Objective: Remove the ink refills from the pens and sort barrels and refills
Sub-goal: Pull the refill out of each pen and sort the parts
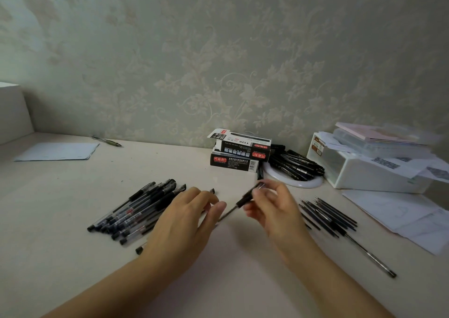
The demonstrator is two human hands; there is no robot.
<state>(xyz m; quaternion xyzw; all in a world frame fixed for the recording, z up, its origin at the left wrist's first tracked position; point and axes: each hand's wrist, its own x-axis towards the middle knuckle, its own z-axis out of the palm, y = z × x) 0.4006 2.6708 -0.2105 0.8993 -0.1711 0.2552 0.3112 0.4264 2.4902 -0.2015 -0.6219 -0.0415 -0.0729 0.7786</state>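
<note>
Both hands' grips clamped on pen, left hand, right hand

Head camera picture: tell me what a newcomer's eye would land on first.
First, the two hands at the centre: the right hand pinches a black pen that slants down toward the left hand. Next, the heap of pens on the table to the left, and the thin refills fanned out to the right. Behind them sit stacked black pen boxes against the wall.
</note>
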